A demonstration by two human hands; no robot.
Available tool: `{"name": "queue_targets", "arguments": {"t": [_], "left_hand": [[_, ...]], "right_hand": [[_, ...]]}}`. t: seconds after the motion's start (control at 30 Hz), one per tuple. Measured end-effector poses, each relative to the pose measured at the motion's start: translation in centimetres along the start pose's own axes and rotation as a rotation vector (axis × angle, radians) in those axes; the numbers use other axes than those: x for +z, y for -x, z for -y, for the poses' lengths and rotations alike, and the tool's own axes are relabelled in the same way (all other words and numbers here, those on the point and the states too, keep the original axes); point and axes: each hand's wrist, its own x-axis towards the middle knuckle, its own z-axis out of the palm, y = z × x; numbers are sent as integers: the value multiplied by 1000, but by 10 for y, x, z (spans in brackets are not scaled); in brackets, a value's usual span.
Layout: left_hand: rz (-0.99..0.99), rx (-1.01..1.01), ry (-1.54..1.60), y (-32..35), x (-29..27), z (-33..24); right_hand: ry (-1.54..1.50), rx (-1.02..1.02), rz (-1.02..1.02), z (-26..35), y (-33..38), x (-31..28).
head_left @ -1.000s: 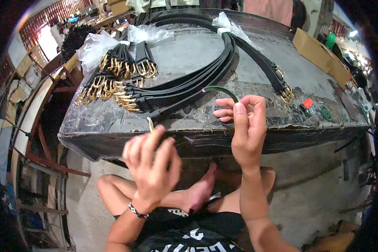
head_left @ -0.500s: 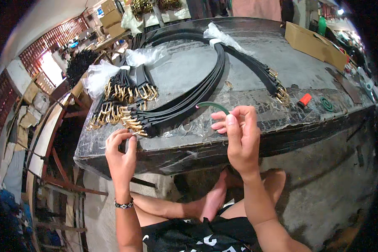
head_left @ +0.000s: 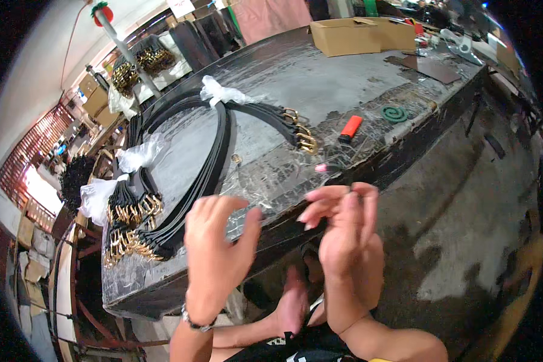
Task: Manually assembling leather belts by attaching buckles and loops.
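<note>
My right hand (head_left: 350, 223) is held up at the table's front edge, thumb and fingers closed in a pinch. A short piece of green mosquito coil (head_left: 324, 168) with a pink tip shows above its fingers; motion blurs it, and the part in the grip is hidden. My left hand (head_left: 217, 241) hangs in front of the belts, thumb and fingers apart, holding nothing. Beyond the right hand, a red lighter (head_left: 352, 127) and a green spiral mosquito coil (head_left: 395, 113) lie on the table. Bundled black belts (head_left: 214, 157) with gold buckles curve across the tabletop on the left.
The dark table (head_left: 283, 72) has a worn, plastic-covered front edge. An open cardboard box (head_left: 350, 37) stands at its far side, near a flat brown piece (head_left: 431, 69). Clear plastic bags (head_left: 140, 154) wrap parts of the belt bundles. More buckled belts (head_left: 154, 60) hang behind.
The view has swung right, so the lighter and spiral coil sit nearer the middle. My left hand has come off the belt buckles and risen. My right hand still pinches the coil piece.
</note>
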Motion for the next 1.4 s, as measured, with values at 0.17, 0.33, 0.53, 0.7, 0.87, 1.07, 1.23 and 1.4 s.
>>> {"name": "queue_targets", "arguments": {"t": [0.17, 0.33, 0.53, 0.7, 0.87, 1.07, 1.23, 1.4], "left_hand": [[57, -102, -51, -70, 89, -20], [190, -298, -57, -102, 124, -9], [205, -425, 302, -80, 75, 33], [128, -743, 686, -25, 0, 43], [106, -862, 769, 72, -38, 49], [-58, -996, 794, 150, -64, 64], [-132, -843, 623, 151, -53, 70], [-241, -847, 585, 154, -52, 64]], "right_hand": [[132, -151, -358, 28, -25, -42], [194, -162, -360, 36, -28, -52], [147, -123, -311, 25, -27, -50], [163, -54, -196, 23, -23, -35], [240, 110, 171, 15, -17, -37], [406, 145, 794, 18, -29, -4], [749, -75, 1290, 19, -52, 30], [755, 4, 1422, -3, -67, 43]]}}
